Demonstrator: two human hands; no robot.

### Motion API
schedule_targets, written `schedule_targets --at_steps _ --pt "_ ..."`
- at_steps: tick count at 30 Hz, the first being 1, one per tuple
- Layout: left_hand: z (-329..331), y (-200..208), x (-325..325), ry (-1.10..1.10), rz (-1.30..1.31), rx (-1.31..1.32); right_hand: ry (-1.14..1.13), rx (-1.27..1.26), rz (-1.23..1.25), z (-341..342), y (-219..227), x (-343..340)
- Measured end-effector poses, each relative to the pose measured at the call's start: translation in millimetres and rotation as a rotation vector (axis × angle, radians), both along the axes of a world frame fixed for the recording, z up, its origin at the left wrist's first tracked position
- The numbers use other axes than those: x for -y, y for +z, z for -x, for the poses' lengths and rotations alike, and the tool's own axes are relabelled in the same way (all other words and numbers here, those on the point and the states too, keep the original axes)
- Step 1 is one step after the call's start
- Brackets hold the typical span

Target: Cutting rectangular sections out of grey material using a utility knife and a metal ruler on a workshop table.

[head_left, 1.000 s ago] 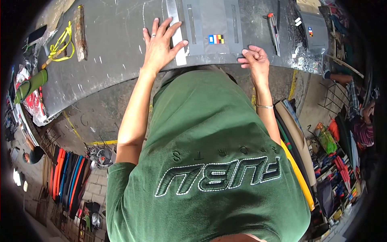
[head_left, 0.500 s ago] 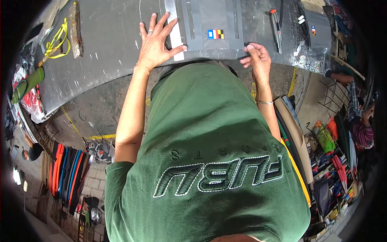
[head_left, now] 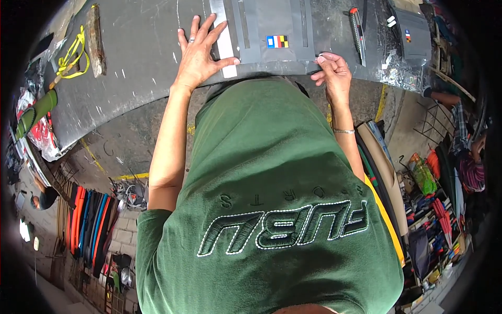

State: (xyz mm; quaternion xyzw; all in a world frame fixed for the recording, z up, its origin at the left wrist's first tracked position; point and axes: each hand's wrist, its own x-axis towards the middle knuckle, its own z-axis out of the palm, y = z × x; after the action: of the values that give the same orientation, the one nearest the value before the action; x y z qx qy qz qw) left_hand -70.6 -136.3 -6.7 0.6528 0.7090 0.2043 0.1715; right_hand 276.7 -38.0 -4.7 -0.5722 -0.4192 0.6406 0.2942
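My left hand [head_left: 200,58] lies flat with fingers spread, its thumb across the lower part of a pale metal ruler [head_left: 226,49]. The ruler runs along the left side of a grey sheet panel [head_left: 272,54], which bears dark strips and a small patch of coloured flags [head_left: 277,41]. At the panel's lower right corner is my right hand [head_left: 335,76], thumb and forefinger pinched together and the other fingers curled. Whatever sits between those fingertips is too small to make out. A red and black utility knife [head_left: 357,36] lies on the table to the right of the panel.
The dark table [head_left: 141,57] has a curved-looking near edge. A wooden stick [head_left: 96,42] and yellow strap [head_left: 73,57] lie left. Right are white pieces [head_left: 391,21], a similar grey panel [head_left: 413,34] and clear plastic [head_left: 400,78]. Fabric rolls [head_left: 379,162] stand beside me; another person [head_left: 470,162] is far right.
The table and its things sit slightly higher and further left in view. Both hands keep nearly the same pose against the ruler and panel.
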Motion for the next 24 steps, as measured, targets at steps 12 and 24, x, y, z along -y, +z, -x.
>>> schedule_targets --at_steps 12,24 --pt "1.7 -4.7 -0.4 -0.006 -0.022 -0.013 -0.005 0.008 -0.010 0.7 -0.5 0.3" --pt "-6.4 0.5 3.4 -0.115 0.004 -0.091 0.013 -0.021 -0.026 -3.6 -4.4 1.5"
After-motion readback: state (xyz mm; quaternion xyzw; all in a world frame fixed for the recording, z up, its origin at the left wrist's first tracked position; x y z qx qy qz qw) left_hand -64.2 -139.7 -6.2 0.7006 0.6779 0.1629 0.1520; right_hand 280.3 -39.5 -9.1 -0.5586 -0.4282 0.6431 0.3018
